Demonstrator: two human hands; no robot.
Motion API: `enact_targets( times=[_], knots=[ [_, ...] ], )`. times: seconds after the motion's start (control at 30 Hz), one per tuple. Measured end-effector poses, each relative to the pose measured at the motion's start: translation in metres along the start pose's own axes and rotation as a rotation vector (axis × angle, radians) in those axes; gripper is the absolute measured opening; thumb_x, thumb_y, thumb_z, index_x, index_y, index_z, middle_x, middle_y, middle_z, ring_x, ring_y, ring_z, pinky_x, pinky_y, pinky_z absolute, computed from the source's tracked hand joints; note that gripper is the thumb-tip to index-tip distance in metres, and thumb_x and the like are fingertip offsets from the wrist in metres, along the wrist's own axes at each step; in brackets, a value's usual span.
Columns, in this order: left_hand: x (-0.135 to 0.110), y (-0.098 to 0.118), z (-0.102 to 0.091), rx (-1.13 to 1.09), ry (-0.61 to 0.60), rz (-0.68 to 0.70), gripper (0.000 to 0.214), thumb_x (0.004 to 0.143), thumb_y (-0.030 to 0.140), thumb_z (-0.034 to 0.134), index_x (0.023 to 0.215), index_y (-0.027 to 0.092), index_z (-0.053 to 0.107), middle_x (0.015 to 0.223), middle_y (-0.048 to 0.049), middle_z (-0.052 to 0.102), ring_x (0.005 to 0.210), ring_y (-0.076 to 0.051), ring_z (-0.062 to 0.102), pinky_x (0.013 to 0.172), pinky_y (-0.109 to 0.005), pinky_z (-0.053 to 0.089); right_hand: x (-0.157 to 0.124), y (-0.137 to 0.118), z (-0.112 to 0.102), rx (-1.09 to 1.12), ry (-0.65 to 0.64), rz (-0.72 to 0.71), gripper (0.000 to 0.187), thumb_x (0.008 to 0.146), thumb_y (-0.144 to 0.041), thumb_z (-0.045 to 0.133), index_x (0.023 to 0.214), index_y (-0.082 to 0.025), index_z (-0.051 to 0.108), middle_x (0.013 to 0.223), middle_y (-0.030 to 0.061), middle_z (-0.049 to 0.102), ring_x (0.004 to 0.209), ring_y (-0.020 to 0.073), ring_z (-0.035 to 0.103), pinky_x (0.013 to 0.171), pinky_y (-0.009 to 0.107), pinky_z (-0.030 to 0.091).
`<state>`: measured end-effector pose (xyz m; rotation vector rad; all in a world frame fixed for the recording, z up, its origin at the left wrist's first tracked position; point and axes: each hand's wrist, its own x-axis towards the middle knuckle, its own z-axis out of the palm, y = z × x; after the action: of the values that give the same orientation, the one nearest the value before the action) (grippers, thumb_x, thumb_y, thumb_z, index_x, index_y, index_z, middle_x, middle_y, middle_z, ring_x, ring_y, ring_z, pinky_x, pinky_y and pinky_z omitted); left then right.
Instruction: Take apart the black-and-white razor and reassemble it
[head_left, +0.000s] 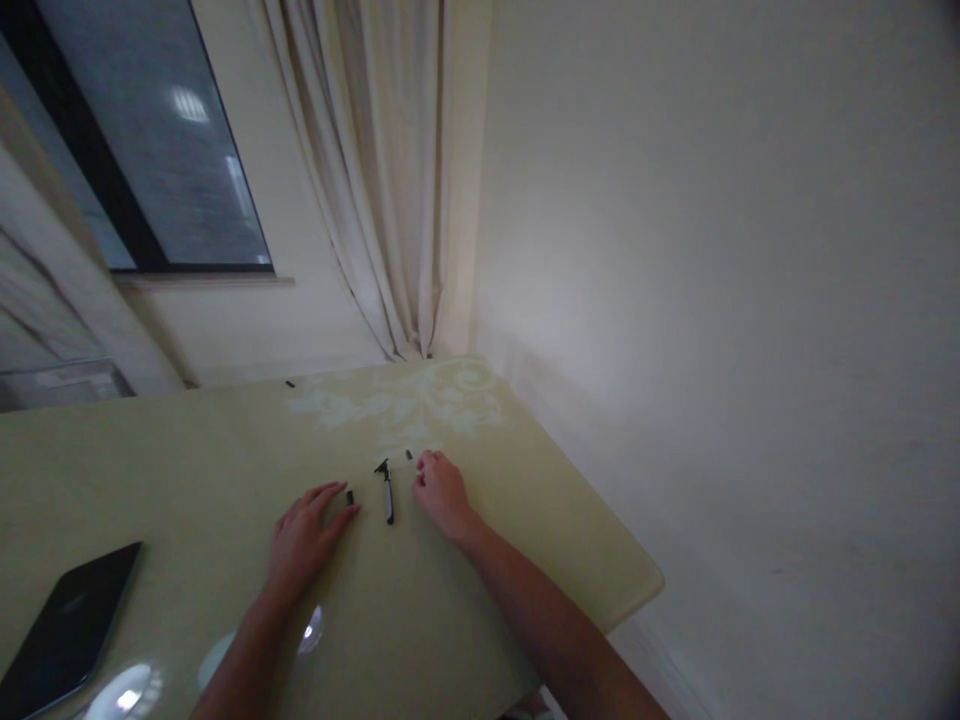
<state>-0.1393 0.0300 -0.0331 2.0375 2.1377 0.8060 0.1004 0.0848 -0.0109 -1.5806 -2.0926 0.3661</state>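
Observation:
A razor with a dark head and a grey-and-black handle lies on the table between my hands, its head toward the far side. My left hand is left of it, thumb and index finger closed around the two ends of a small dark block. To the razor's right, my right hand rests with curled fingers; whatever they may hold is hidden. Just beyond those fingertips lies another small dark piece, apart from the hand. Both pieces are too small to identify.
A dark tablet-like slab lies at the table's left. One more small dark piece sits near the far edge of the glossy table. Beyond are a curtain and a window; a wall runs along the right.

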Motion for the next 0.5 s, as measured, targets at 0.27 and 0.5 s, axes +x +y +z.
enact_targets(
  times=[0.27, 0.5],
  knots=[
    [-0.019, 0.077, 0.011, 0.136, -0.113, 0.002, 0.046, 0.098, 0.058, 0.042, 0.077, 0.023, 0.062, 0.079, -0.0082, 0.072, 0.077, -0.027, 0.068, 0.072, -0.036, 0.047, -0.011, 0.011, -0.012, 0.129, 0.025, 0.008, 0.024, 0.087, -0.032, 0.071, 0.104, -0.020, 0.061, 0.095, 0.0040, 0.065, 0.076, 0.0164, 0.058, 0.071, 0.026, 0.041],
    [-0.020, 0.088, 0.017, 0.141, -0.129, 0.004, 0.035, 0.100, 0.042, 0.041, 0.073, 0.025, 0.054, 0.079, -0.0066, 0.070, 0.075, -0.025, 0.067, 0.069, -0.033, 0.043, -0.029, 0.045, -0.026, 0.530, 0.059, 0.056, 0.022, 0.095, -0.035, 0.060, 0.082, -0.018, 0.062, 0.071, -0.0016, 0.058, 0.066, 0.0136, 0.051, 0.064, 0.025, 0.037]
  ],
)
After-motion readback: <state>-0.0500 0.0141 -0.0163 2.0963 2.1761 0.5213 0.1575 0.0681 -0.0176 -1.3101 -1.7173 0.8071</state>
